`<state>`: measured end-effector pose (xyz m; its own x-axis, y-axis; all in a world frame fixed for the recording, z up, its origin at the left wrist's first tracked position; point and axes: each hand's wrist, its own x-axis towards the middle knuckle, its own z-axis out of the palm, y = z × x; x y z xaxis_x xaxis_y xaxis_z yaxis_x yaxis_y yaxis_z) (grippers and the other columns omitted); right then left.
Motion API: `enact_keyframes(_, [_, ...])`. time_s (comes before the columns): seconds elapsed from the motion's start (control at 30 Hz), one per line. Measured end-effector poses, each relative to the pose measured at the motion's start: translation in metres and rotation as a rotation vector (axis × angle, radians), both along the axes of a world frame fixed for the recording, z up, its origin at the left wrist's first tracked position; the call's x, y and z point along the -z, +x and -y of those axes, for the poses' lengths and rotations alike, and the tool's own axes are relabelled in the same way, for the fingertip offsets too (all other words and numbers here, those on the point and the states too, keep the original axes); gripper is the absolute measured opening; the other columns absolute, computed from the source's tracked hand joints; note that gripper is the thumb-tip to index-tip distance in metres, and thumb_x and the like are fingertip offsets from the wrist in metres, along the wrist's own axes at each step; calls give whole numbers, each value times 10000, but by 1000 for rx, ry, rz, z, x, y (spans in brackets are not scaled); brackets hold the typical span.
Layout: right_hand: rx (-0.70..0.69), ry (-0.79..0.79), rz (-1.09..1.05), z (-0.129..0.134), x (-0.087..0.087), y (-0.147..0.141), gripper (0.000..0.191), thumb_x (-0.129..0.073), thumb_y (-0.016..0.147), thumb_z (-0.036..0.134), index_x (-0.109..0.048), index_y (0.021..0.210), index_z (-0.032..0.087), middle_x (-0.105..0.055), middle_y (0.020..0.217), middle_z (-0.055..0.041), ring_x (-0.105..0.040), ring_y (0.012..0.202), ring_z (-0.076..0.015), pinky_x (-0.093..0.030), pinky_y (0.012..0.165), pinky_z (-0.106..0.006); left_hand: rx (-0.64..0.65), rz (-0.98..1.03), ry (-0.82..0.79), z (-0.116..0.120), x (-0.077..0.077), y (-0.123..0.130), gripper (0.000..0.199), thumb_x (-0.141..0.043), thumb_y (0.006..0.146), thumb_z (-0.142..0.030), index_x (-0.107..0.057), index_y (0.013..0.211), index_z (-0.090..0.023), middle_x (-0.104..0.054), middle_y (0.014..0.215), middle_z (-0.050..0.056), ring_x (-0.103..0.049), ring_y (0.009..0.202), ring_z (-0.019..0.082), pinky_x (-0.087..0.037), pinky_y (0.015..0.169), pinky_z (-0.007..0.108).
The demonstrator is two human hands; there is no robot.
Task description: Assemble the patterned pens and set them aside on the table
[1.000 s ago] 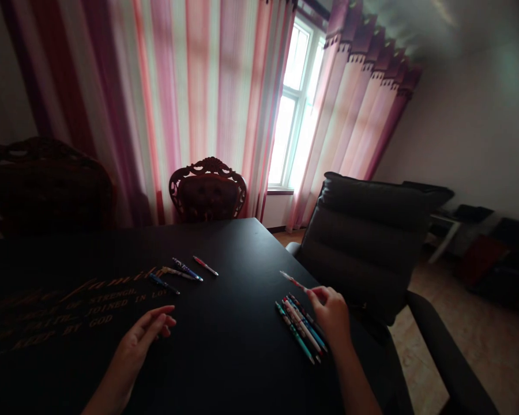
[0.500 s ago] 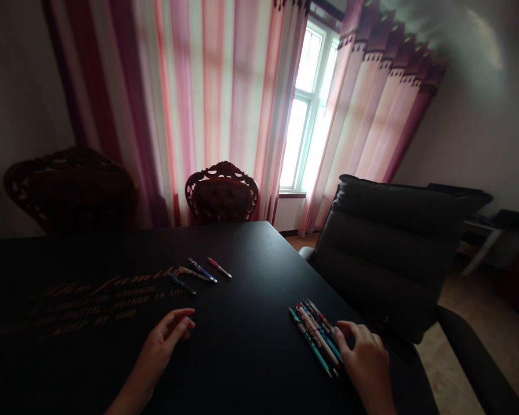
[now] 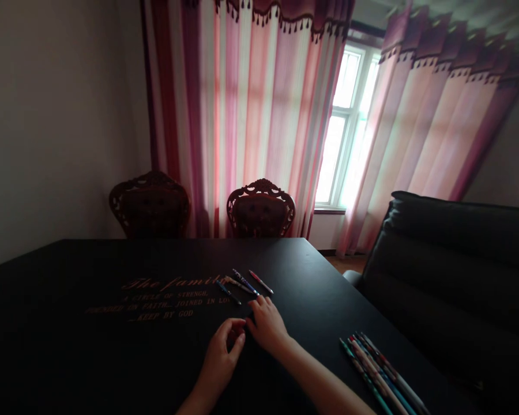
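My right hand [image 3: 268, 324] reaches to the near end of a dark blue patterned pen [image 3: 244, 281], fingers bent over it; whether it grips the pen is hard to tell. Just left of it, my left hand [image 3: 225, 349] hovers with thumb and fingertips close together, and anything between them is too small to make out. Around that pen lie a red and white pen [image 3: 260, 281], a blue pen [image 3: 229, 293] and a pale brownish pen [image 3: 237, 284]. A bundle of several pens [image 3: 378, 372] lies side by side at the lower right.
The black table [image 3: 155, 357] bears gold lettering [image 3: 168, 297]. Two carved chairs [image 3: 151, 204] stand behind its far edge. On the right a black padded chair [image 3: 450, 288] stands against the table's side. Striped curtains and a bright window are behind.
My right hand has left the pen bundle and moved left to the scattered pens. My left hand is now beside it. The camera view has turned left.
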<state>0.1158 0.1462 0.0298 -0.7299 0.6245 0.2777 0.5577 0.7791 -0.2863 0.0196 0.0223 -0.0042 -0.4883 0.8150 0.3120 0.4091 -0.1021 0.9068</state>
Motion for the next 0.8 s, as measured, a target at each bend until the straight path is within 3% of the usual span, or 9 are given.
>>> enact_keyframes(0.13, [26, 4, 0, -6, 0, -54, 233, -613, 840, 240, -683, 1044, 152, -638, 1156, -146, -565, 1106, -307, -437, 918, -380, -14, -84, 46, 5, -3, 3, 263, -531, 872, -274, -625, 1108, -206, -652, 1092, 85, -620, 1016, 227, -489, 947, 396])
enact_keyframes(0.23, [28, -1, -15, -5, -1, -65, 205, -599, 825, 183, -684, 1010, 157, -648, 1136, -139, -574, 1099, -294, -443, 904, -363, -73, -272, 46, 8, -2, 1, 289, -497, 882, -223, -609, 1149, -226, -625, 1175, 87, -583, 1115, 236, -451, 997, 427])
enact_keyframes(0.4, [-19, -10, -82, 3, 8, -27, 147, -534, 826, 145, -656, 898, 181, -680, 1003, -96, -613, 999, -245, -438, 881, -321, -263, -648, 12, 3, 15, -13, 462, -496, 846, -139, -542, 1278, -296, -575, 1350, 55, -498, 1267, 264, -386, 1010, 468])
enact_keyframes(0.47, [-40, -125, -205, 4, 16, -5, 145, -486, 859, 180, -626, 820, 188, -686, 896, -72, -635, 873, -212, -446, 791, -290, -310, -739, -11, 0, 21, -17, 533, -569, 809, -151, -515, 1306, -337, -575, 1370, 34, -492, 1279, 283, -351, 999, 476])
enact_keyframes(0.63, [-81, -631, -256, -1, 30, 30, 559, -301, 894, 636, -496, 593, 207, -543, 529, -23, -522, 468, -148, -371, 474, -245, -134, -693, -200, -3, 10, -10, 393, -676, 723, -141, -611, 1076, -301, -712, 1012, -31, -651, 980, 211, -325, 913, 393])
enact_keyframes(0.7, [-66, -653, -255, -3, 33, 38, 682, -227, 837, 776, -466, 529, 216, -466, 457, -6, -464, 418, -137, -329, 439, -248, -86, -677, -263, -1, 1, -5, 328, -667, 710, -102, -618, 984, -276, -708, 941, -49, -656, 915, 186, -314, 885, 367])
enact_keyframes(0.8, [-55, -613, -244, -6, 33, 45, 744, -201, 794, 850, -444, 479, 221, -417, 418, 1, -436, 420, -134, -295, 436, -254, -25, -712, -273, 1, -7, 0, 254, -658, 735, -94, -612, 914, -268, -710, 927, -64, -654, 893, 173, -292, 881, 352])
